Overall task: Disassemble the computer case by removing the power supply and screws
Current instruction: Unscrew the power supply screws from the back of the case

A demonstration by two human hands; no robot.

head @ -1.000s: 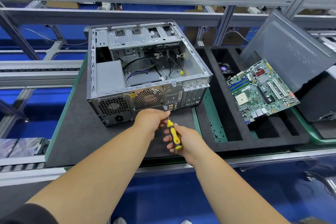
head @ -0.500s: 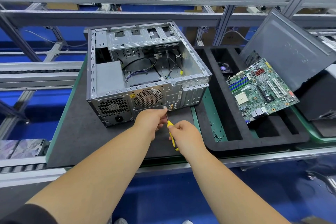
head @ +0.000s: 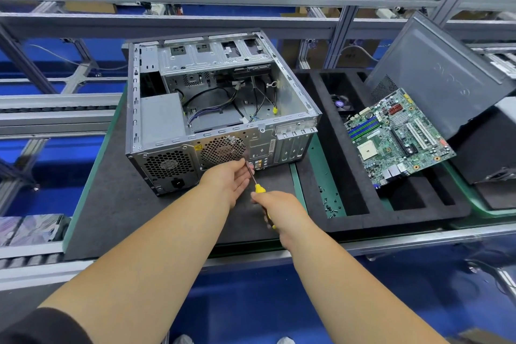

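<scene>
The right hand (head: pixel 279 211) covers most of the screwdriver (head: pixel 259 188) handle. The left hand (head: pixel 227 180) hides the tip. Tiny screws (head: pixel 331 205) near the tray's (head: pixel 405 219) front edge are too small to count.
</scene>
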